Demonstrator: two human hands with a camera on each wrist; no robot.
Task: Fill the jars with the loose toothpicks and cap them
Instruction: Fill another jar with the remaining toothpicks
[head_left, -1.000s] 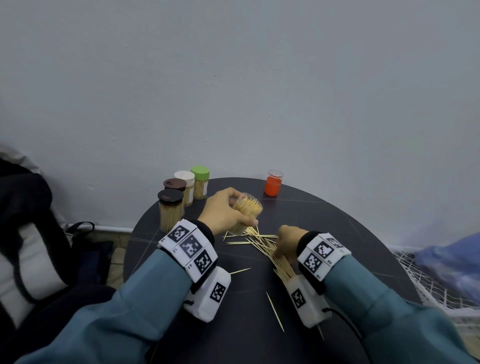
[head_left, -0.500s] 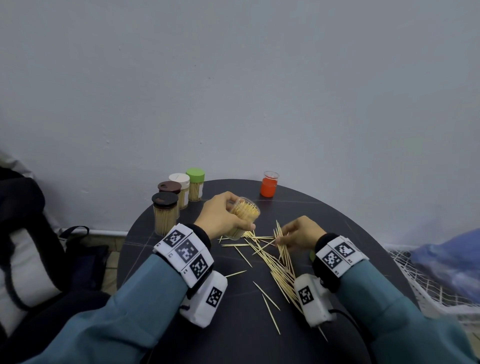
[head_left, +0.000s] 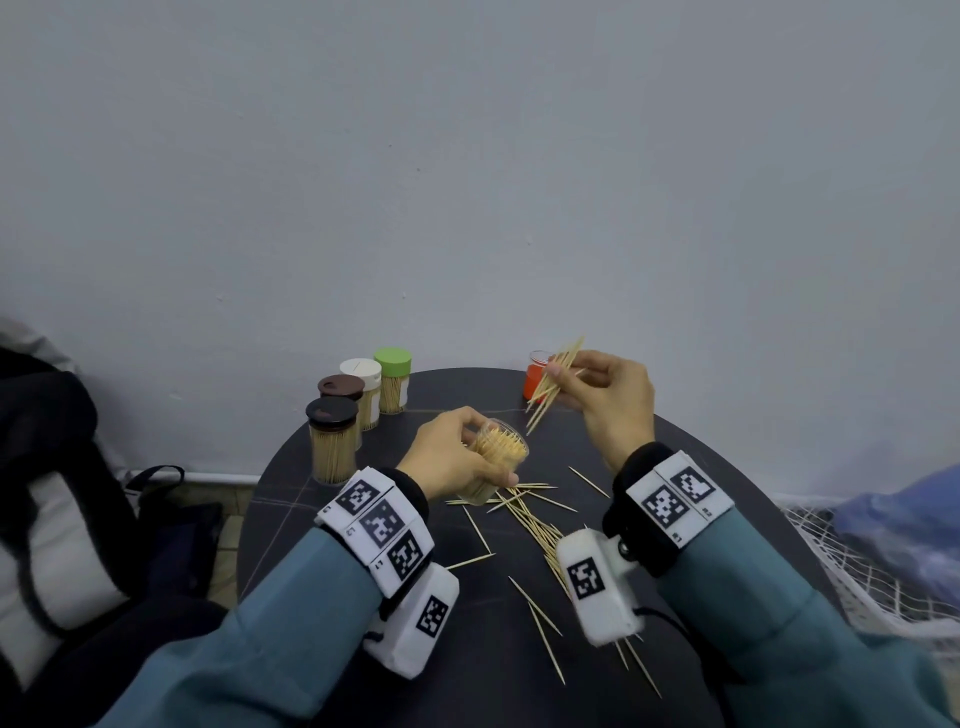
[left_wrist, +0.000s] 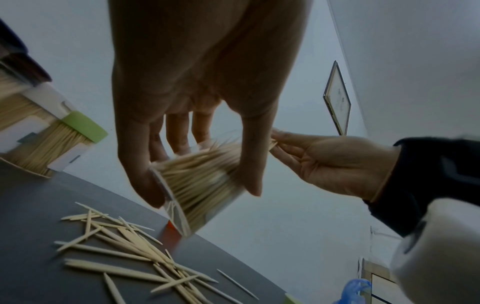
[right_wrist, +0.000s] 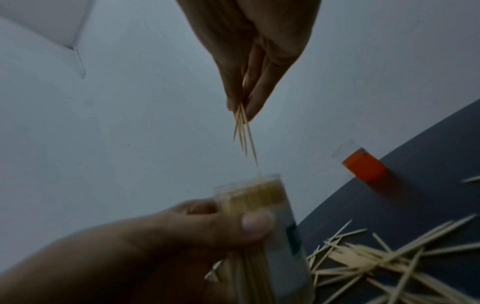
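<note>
Left hand (head_left: 451, 457) wrapped round open jar (head_left: 500, 457), tilted above table (head_left: 727, 467). Right hand (head_left: 605, 395) pinching toothpick bundle (head_left: 553, 382), raised beside jar mouth. Advisable: align tips, feed into remaining gap, release late; jar nearly full.

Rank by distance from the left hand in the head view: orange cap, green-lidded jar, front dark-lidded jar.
From the left hand:
1. Front dark-lidded jar, just to its left.
2. Green-lidded jar, back left.
3. Orange cap, back right, behind the right hand's toothpicks.
The first two are close.
</note>
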